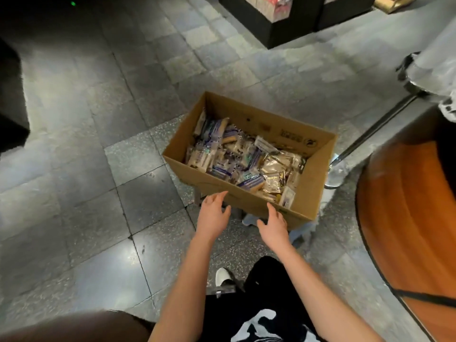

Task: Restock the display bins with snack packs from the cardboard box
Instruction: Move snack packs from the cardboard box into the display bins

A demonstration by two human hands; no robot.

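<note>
An open brown cardboard box [306,191] brims with clear-wrapped snack packs [243,157] (purple-labelled, some gold); left hand [213,215] and right hand [272,227] reach spread, holding nothing.

Grey stone-tile floor [98,144], glossy with patches of light. Right of the right hand [272,228] stands a curved orange wooden counter [407,230]; black display plinths [283,23] sit well beyond.

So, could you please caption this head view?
Left hand and right hand, open, reach toward cardboard box of snack packs.
</note>
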